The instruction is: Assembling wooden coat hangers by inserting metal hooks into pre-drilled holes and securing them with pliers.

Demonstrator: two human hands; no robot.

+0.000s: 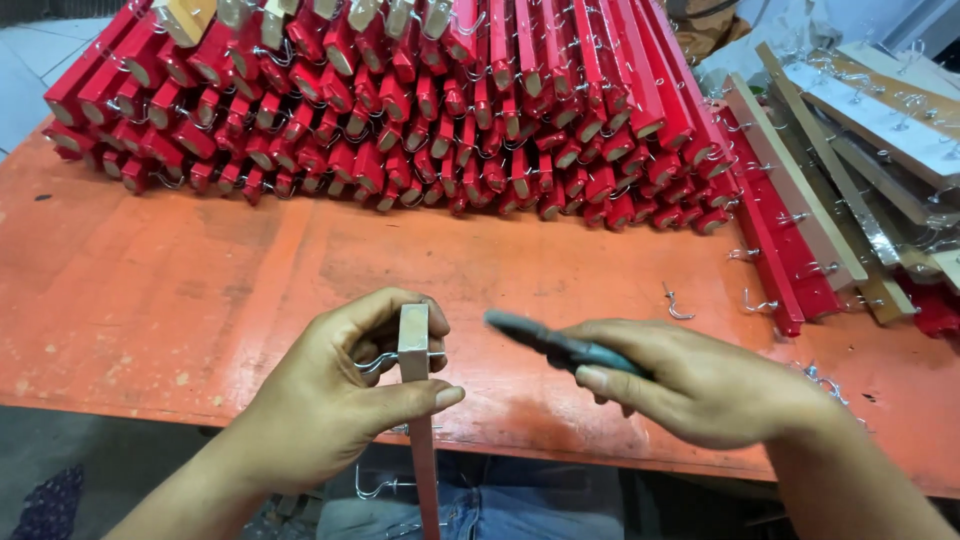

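Note:
My left hand [340,400] grips a narrow wooden bar [414,345] held upright, its bare end facing me, red paint down its length. Metal hooks [378,360] stick out of the bar on the left side. My right hand [690,385] holds dark pliers [545,342] with teal handles, their tip pointing left, close to the bar's top but apart from it. Both hands hover over the near edge of the orange table [180,300].
A large stack of red bars with hooks [400,110] fills the table's far side. More red and bare wooden bars [800,200] lie at the right. A loose hook [677,303] lies on the table; several more [825,385] sit by my right wrist.

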